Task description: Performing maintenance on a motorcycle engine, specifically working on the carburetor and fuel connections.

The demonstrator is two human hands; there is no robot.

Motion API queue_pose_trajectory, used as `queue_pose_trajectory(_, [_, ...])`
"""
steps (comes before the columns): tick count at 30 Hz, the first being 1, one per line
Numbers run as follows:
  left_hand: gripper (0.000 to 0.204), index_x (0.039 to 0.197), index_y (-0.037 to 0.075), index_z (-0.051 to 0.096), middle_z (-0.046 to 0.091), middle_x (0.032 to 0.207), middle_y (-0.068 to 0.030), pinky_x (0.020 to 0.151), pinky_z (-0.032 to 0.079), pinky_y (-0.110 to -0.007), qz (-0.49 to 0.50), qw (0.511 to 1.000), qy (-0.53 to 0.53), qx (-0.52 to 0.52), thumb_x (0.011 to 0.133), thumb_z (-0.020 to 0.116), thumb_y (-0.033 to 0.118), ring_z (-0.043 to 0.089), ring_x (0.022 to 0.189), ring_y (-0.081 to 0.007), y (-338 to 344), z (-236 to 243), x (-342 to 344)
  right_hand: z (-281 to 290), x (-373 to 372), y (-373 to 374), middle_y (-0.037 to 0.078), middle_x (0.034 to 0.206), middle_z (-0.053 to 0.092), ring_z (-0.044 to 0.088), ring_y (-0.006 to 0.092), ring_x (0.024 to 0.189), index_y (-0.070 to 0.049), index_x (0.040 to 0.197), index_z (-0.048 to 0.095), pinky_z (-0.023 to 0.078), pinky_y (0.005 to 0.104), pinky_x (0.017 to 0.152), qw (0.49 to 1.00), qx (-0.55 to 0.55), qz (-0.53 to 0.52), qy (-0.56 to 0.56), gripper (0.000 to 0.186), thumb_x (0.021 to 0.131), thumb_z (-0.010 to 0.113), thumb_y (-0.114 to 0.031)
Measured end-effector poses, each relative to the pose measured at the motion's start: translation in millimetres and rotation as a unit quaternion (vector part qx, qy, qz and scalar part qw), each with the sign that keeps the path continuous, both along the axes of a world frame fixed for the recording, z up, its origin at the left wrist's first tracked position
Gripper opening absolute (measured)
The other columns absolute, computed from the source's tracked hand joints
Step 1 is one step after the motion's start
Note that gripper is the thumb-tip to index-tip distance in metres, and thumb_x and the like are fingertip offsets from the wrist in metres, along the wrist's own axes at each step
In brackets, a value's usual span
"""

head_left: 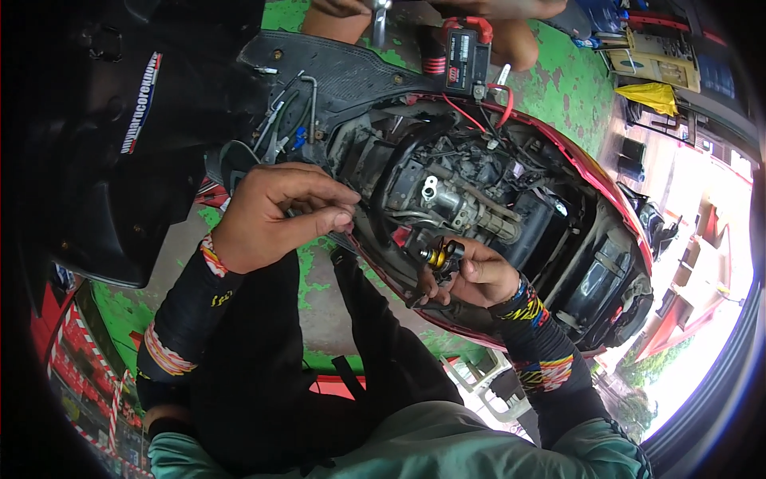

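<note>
A small black part with a gold collar [437,257] is pinched in the right hand [479,275] beside the open engine bay [471,191]. Something thin, hardly visible, is nipped by the left hand [267,219]. A slip could drop either into the bay.

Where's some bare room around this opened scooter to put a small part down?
Bare green floor shows beyond the red body edge, right of the battery. Another bare strip lies between the scooter and the person's legs. The engine bay is crowded, and both the left hand and right hand work there.
</note>
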State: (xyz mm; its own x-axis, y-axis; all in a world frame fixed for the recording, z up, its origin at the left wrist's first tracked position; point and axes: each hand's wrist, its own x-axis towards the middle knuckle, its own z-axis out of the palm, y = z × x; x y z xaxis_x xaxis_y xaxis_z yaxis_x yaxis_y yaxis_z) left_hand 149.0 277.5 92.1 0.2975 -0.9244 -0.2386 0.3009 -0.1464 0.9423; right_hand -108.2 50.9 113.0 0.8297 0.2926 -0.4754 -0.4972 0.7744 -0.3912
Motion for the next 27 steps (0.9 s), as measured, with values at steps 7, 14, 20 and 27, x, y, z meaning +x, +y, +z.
queue_pose_trajectory(7, [0.022,0.116,-0.006,0.072,0.07,0.106,-0.0147,0.082,0.062,-0.03,-0.005,1.0,0.019,0.0,0.093,0.07,-0.005,0.073,0.094,-0.019,-5,-5,-1,-1,-6,-4,0.018,0.108,0.067,0.06,0.0176,0.091,0.006,0.14,0.052,0.045,0.0275,0.073,1.0,0.022,0.0,-0.008,0.064,0.102,0.061,-0.044])
queue_pose_trajectory(14, [0.022,0.115,-0.005,0.072,0.07,0.105,-0.014,0.082,0.062,-0.029,-0.016,1.0,0.009,-0.008,0.093,0.071,-0.004,0.073,0.092,-0.0184,-7,-6,-4,-4,-11,1,0.021,0.108,0.067,0.059,0.0177,0.089,0.007,0.139,0.051,0.044,0.0282,0.075,0.999,0.039,-0.037,-0.007,0.063,0.101,0.062,-0.043])
queue_pose_trajectory(20, [0.023,0.116,-0.005,0.072,0.07,0.105,-0.0137,0.081,0.062,-0.029,-0.027,0.999,0.004,-0.026,0.093,0.072,-0.002,0.073,0.091,-0.0179,-11,-5,-5,0,-18,0,0.02,0.111,0.065,0.058,0.0201,0.093,0.006,0.137,0.052,0.046,0.0343,0.084,0.998,0.052,-0.04,-0.012,0.063,0.099,0.064,-0.042])
queue_pose_trajectory(27, [0.021,0.114,-0.007,0.071,0.068,0.104,-0.0155,0.083,0.062,-0.031,-0.036,0.999,0.023,-0.011,0.094,0.066,-0.002,0.072,0.093,-0.0201,-21,-1,-6,23,-47,-7,0.021,0.124,0.06,0.061,0.0329,0.116,0.007,0.137,0.05,0.047,0.0471,0.1,0.993,0.08,-0.086,-0.021,0.057,0.098,0.065,-0.032])
